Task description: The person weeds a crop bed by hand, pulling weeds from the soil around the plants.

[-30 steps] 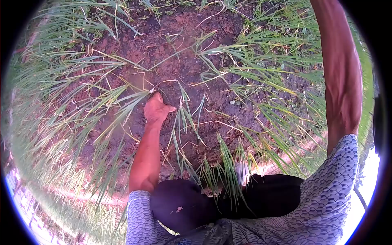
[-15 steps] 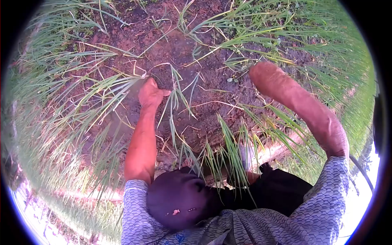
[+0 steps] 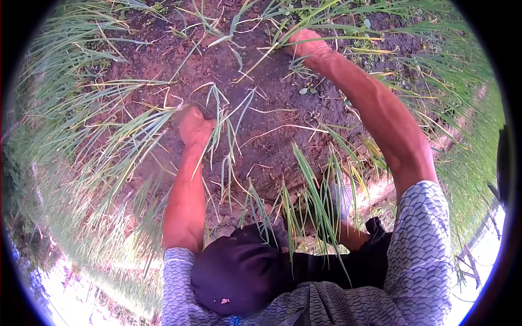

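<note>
Head view — two hands, plants

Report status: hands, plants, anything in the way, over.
Left hand by base of leafy plant, grip hidden. Right hand farther forward, grip hidden. Green leaves crowd right hand.

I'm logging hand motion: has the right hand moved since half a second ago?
Yes: against the small broad-leaved plant, the right hand has gone up and leftward in the picture, from right of it to above it.

The leaves look smooth, the soil rough — the trousers matt cloth.
</note>
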The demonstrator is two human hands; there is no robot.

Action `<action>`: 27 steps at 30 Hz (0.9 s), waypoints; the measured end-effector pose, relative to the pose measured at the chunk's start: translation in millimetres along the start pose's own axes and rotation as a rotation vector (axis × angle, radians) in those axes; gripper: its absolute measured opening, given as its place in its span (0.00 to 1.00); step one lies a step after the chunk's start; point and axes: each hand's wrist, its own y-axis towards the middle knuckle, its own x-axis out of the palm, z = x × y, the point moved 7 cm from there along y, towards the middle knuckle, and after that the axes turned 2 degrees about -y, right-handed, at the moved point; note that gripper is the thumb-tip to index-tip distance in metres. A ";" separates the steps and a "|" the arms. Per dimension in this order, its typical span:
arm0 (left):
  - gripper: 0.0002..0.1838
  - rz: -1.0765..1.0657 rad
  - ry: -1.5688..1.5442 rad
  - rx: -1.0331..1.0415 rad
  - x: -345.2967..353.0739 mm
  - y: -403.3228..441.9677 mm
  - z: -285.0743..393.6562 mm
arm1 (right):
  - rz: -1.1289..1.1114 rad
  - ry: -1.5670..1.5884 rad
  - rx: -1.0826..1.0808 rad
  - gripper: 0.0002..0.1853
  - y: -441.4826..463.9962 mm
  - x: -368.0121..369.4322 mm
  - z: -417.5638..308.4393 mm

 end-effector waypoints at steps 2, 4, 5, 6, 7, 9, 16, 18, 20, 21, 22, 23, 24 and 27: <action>0.22 -0.030 0.084 -0.037 -0.3 2.1 2.0 | 0.080 0.015 -0.001 0.11 13.1 27.6 10.2; 0.23 -0.042 0.112 -0.062 -1.5 3.7 2.2 | 0.093 -0.001 -0.033 0.10 17.5 35.8 14.2; 0.23 -0.042 0.105 -0.074 -1.8 2.8 2.7 | 0.098 -0.009 -0.046 0.09 20.1 37.0 13.2; 0.24 -0.042 0.095 -0.086 -1.8 2.0 3.4 | 0.071 -0.029 -0.010 0.08 27.4 39.7 15.7; 0.24 -0.049 0.080 -0.094 -1.7 1.2 4.2 | 0.049 0.036 0.022 0.06 28.6 40.1 21.4; 0.24 -0.060 0.047 -0.113 -3.9 -1.1 5.7 | 0.002 0.165 0.081 0.08 24.4 17.7 23.8; 0.27 -0.143 0.008 -0.170 -1.8 0.6 1.6 | 0.150 0.258 -0.230 0.10 19.3 3.0 -2.5; 0.29 -0.144 0.018 -0.199 0.3 -0.1 -2.8 | 0.194 0.371 -0.335 0.10 25.6 0.5 -9.5; 0.29 -0.160 0.006 -0.202 -0.5 -0.6 -3.7 | -0.168 0.794 0.020 0.10 36.8 19.8 9.8; 0.29 -0.168 -0.001 -0.201 -0.8 -0.7 -3.0 | -0.352 0.990 0.210 0.10 35.4 28.4 13.2; 0.29 -0.155 -0.033 -0.185 -1.5 -1.3 -2.0 | -0.334 0.973 0.108 0.11 40.4 32.8 19.2; 0.29 -0.156 -0.036 -0.184 -2.0 0.0 -1.7 | -0.387 1.009 0.159 0.11 44.8 36.0 23.8; 0.29 -0.159 -0.038 -0.185 -2.4 0.2 -2.5 | -0.406 0.870 0.191 0.13 46.8 26.6 18.0; 0.29 -0.163 -0.047 -0.179 -1.4 -0.4 -3.8 | -0.417 0.451 0.131 0.18 50.4 -16.9 -8.6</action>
